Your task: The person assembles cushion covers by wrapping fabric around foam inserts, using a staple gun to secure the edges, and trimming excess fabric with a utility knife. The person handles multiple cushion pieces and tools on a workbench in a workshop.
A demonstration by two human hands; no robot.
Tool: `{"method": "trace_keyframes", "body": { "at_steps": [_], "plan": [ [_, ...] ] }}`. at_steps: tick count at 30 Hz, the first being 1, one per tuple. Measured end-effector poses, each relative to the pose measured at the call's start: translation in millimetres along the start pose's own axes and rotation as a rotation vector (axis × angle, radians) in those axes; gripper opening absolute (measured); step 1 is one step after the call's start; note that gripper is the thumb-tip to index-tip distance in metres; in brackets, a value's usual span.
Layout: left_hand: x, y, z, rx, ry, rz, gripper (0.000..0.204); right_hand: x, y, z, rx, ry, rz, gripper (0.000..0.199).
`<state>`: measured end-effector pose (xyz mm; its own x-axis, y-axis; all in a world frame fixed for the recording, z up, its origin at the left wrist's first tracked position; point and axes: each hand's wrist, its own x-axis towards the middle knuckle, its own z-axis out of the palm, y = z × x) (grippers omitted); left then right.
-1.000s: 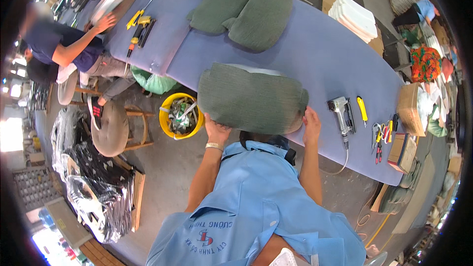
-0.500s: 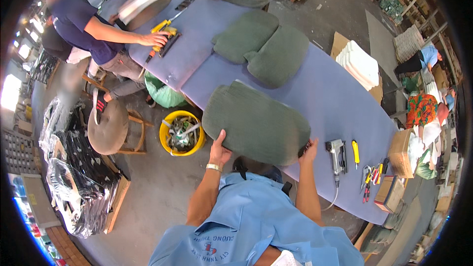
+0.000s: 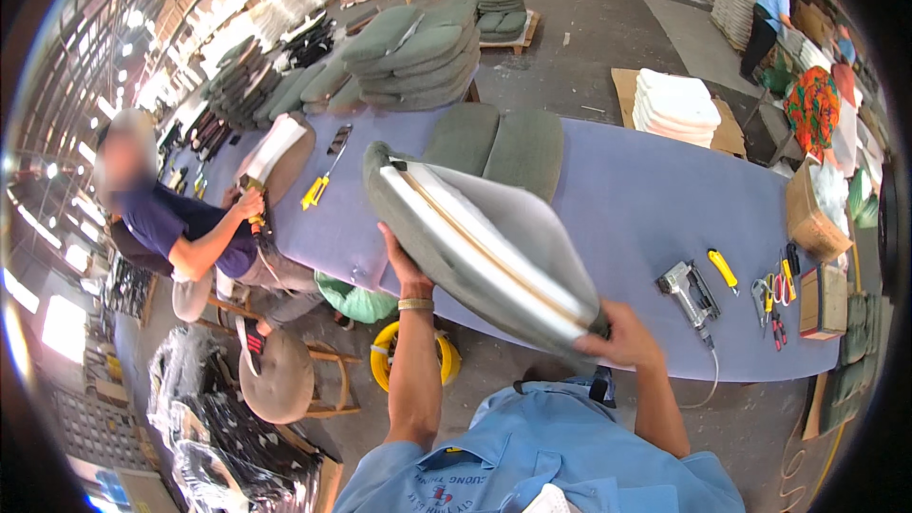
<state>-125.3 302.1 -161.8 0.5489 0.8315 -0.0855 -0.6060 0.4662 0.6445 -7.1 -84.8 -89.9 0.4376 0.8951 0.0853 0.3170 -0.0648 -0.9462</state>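
Both hands, left hand point(image 3: 403, 266) and right hand point(image 3: 622, 337), clasp the grey-green seat cushion point(image 3: 475, 242) by opposite edges, tilting it up off the purple table point(image 3: 655, 199), seemingly to show its pale underside.

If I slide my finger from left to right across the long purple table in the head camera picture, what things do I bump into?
Yellow-handled tool → lifted green cushion, held by the left hand and right hand → staple gun → yellow knife → scissors and small tools → cardboard box.
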Motion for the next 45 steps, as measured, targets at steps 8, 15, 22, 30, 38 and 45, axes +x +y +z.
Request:
{"method": "trace_keyframes", "body": {
  "at_steps": [8,15,22,30,38,45],
  "plan": [
    [58,-99,-13,0.145,-0.065,-0.383,0.069,4,-56,46,-0.099,0.181,0.007,0.046],
    [22,-186,45,0.316,-0.291,-0.674,0.064,-6,-32,42,0.044,0.258,0.179,0.032],
    [-72,-273,63,0.754,-0.608,-0.978,0.060,-47,30,16,-0.026,0.437,0.352,0.040],
    [-160,-271,107,1.098,-0.796,-0.594,0.057,-95,155,-25,0.009,0.380,0.574,0.042],
    [-247,-210,162,1.703,-1.037,-0.141,0.103,-93,202,-76,0.095,0.638,0.500,0.041],
    [-275,-238,157,2.081,-0.670,-0.146,0.102,-73,211,-107,0.262,0.519,0.391,0.033]
  ]
}}
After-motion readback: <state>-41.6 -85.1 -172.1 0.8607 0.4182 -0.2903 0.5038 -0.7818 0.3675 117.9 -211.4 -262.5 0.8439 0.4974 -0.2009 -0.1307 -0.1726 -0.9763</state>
